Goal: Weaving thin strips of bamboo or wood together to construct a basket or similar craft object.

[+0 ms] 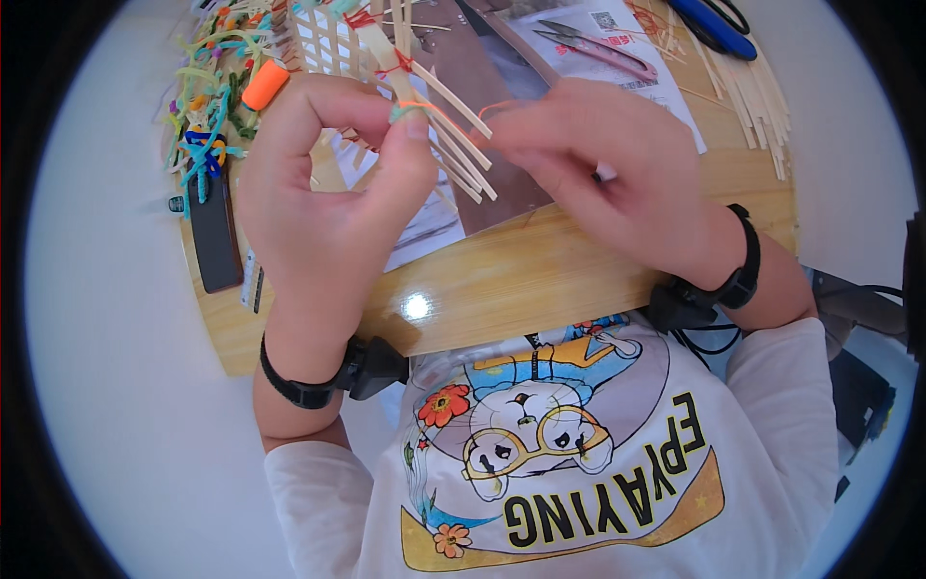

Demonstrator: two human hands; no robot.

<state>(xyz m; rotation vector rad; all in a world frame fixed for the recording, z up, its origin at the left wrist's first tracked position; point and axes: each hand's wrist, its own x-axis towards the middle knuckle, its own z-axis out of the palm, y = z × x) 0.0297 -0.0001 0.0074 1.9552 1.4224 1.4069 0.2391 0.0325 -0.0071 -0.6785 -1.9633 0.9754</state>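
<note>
My left hand [313, 193] pinches a bundle of thin, pale bamboo strips [458, 159] between thumb and forefinger. Their loose ends fan out toward my right hand. Red thread [394, 68] binds the strips higher up, and a bit of light green shows at my left thumb. A bright orange thread [439, 114] runs from the bundle to my right hand [617, 169], whose fingers are pinched on it. Beyond my left hand, a woven lattice of strips [326, 43] appears joined to the bundle; the join is partly hidden.
An orange spool [266, 85] sits beside a heap of colourful knotted cords [217, 72] at left, above a dark flat bar [214, 241]. Pink-handled thread snips [603, 50] lie on printed paper [670, 111]. Blue-handled scissors or pliers [714, 29] and loose strips [757, 101] are at far right.
</note>
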